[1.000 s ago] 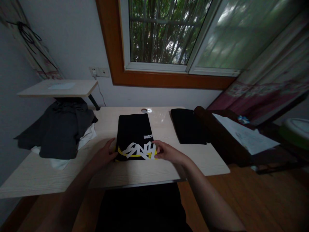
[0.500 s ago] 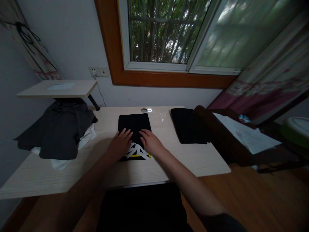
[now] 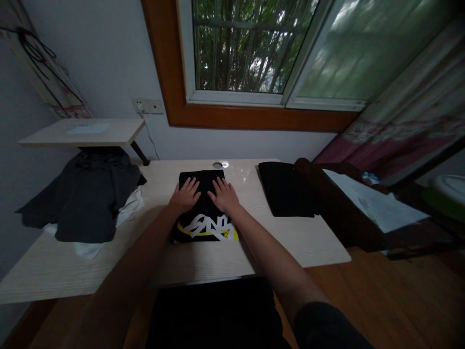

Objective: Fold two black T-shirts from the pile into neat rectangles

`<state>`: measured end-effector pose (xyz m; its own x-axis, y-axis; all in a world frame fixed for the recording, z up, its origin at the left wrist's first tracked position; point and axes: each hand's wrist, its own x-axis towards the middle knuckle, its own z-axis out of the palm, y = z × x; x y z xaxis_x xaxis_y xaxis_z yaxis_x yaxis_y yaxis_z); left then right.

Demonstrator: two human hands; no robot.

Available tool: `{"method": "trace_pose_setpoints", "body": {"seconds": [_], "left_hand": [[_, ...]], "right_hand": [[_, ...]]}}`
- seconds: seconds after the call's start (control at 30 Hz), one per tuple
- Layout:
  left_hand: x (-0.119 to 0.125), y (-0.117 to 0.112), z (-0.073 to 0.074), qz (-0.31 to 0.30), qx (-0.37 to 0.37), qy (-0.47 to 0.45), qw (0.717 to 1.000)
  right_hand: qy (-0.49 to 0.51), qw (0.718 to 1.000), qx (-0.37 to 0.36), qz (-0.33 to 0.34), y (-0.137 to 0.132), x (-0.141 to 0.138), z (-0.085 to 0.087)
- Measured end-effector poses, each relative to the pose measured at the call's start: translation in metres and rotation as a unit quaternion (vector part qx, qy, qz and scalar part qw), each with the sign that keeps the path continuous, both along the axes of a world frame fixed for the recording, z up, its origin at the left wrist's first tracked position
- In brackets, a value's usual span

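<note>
A black garment (image 3: 203, 206), folded into a rectangle, lies flat on the pale wooden table (image 3: 203, 264) in front of me. White lettering and yellow marks are printed across its near end. My left hand (image 3: 185, 195) rests palm down on its left side, fingers spread. On the right side lies my right hand (image 3: 224, 195), flat as well with its fingers apart. Both hands touch the cloth and grip nothing. The garment's far edge shows beyond my fingertips, while parts of its sides are hidden under my palms and wrists.
Dark grey clothes (image 3: 83, 198) with white cloth beneath are heaped at the left, partly under a small raised shelf (image 3: 83, 132). A folded black cloth (image 3: 285, 189) lies on the right. Beyond it, white paper (image 3: 374, 198) lies on dark furniture. A window (image 3: 250, 48) is ahead.
Both hands have slid away from me along the garment toward its far end, fingers still spread. More of the white and yellow print now shows.
</note>
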<state>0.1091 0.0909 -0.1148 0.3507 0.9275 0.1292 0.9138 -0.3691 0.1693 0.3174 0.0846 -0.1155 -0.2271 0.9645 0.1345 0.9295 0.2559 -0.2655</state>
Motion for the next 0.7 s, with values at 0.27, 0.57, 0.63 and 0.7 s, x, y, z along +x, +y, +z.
{"method": "trace_pose_setpoints", "body": {"seconds": [0.27,0.57,0.63,0.7], "left_hand": [[-0.012,0.032,-0.006,0.044,-0.041,-0.008,0.998],[-0.037,0.034,-0.008,0.083,-0.029,-0.017,0.996],[-0.043,0.030,-0.009,0.095,-0.019,-0.014,0.995],[-0.049,0.025,-0.010,0.109,-0.008,-0.007,0.994]], "right_hand": [[-0.027,0.998,-0.065,-0.004,0.021,0.017,0.002],[-0.019,0.999,-0.046,-0.004,0.023,0.032,-0.005],[-0.016,0.999,-0.038,-0.006,0.022,0.040,-0.006],[-0.017,0.999,-0.027,-0.007,0.019,0.048,-0.008]]}}
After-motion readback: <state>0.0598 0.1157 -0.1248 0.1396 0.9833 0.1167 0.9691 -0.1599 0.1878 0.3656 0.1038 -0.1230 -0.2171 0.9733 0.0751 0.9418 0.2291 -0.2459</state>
